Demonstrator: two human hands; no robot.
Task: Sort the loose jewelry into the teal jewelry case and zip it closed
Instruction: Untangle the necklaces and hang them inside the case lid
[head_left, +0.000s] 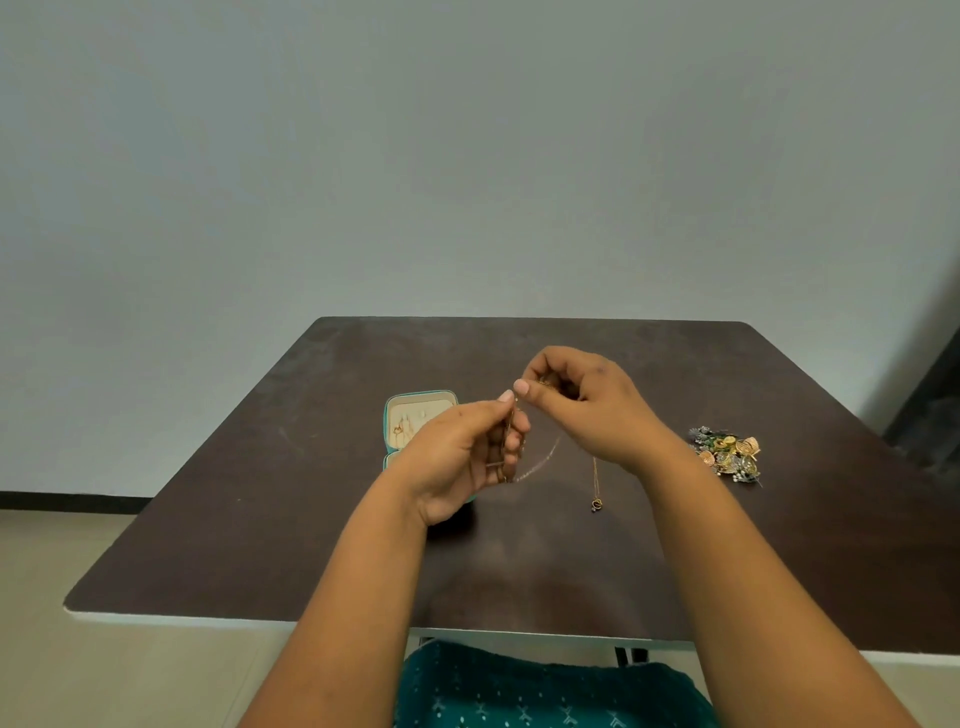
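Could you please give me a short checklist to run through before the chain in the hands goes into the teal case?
1. Teal case open, lid up: ok.
2. Thin chain held at both ends, left hand and right hand pinching it: ok.
3. Chain free of knots: cannot tell, too fine and blurred.
4. Free slot in the case: cannot tell, the left hand hides the lower half.
5. Pendant necklace on the table clear of the held chain: ok.
6. Jewelry pile all sorted: not ok.

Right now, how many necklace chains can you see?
2: one thin chain held between the left hand and right hand; one pendant necklace on the table. The jewelry pile may hide more.
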